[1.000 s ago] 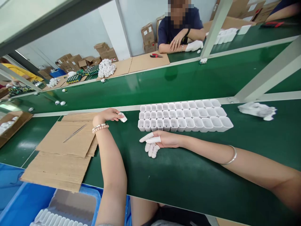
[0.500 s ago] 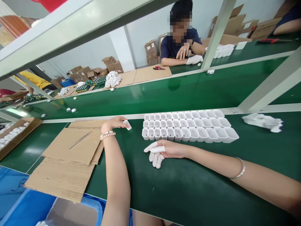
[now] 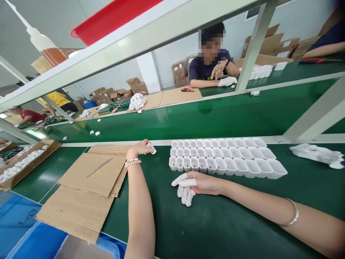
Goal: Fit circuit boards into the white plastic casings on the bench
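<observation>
My left hand point(image 3: 138, 148) is at the far side of the bench, closed on a small white plastic cup point(image 3: 153, 149) held at its fingertips. My right hand point(image 3: 194, 182) wears white finger cots and rests palm up, fingers apart, with nothing visible in it. Just beyond that hand, several white plastic housings point(image 3: 229, 166) stand in three close rows with their open ends up. They look like the cup in my left hand, and dark bits show inside some of the near ones.
Cardboard sheets point(image 3: 78, 212) with metal tweezers point(image 3: 99, 167) lie left on the green bench point(image 3: 215, 223). A white glove point(image 3: 318, 154) lies right. Behind runs a green conveyor point(image 3: 172, 126) carrying small white parts, with slanted frame posts point(image 3: 315, 108). A co-worker point(image 3: 210, 68) sits opposite.
The camera view has tilted, so the scene sits lower and farther right. The cup in my left hand has turned slightly. My right hand keeps its pose beside the rows.
</observation>
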`<action>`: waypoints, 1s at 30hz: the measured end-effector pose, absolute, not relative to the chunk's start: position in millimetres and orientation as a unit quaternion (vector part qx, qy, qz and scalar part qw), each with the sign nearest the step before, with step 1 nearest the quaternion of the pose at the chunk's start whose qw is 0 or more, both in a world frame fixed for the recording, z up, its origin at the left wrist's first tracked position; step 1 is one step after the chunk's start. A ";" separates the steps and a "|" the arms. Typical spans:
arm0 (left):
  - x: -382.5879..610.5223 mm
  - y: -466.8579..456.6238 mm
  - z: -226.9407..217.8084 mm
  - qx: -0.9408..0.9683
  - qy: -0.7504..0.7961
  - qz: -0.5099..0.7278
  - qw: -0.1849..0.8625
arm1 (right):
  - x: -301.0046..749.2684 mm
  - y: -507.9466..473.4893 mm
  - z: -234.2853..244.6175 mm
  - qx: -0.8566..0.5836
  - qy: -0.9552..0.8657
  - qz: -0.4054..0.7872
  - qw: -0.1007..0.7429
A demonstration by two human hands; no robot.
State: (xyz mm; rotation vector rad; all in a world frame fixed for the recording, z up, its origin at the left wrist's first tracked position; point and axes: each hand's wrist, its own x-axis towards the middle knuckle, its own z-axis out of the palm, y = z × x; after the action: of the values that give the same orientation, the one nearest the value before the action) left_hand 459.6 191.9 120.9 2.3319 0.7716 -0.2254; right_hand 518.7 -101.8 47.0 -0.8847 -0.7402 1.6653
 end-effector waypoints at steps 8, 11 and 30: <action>456.7 188.6 128.2 0.901 0.284 -0.051 0.325 | 519.0 -100.1 45.3 -0.365 -0.307 0.697 0.536; 455.8 190.0 128.8 0.906 0.278 -0.039 0.317 | 519.6 -100.1 44.2 -0.366 -0.306 0.698 0.534; 454.6 192.1 128.6 0.909 0.248 0.019 0.335 | 518.4 -101.1 47.3 -0.370 -0.309 0.695 0.533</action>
State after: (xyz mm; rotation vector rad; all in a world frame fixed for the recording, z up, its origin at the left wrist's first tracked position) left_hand 454.6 192.1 128.6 2.3709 0.6478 0.0486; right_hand 518.4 -101.1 47.3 -0.8812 -0.7367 1.6577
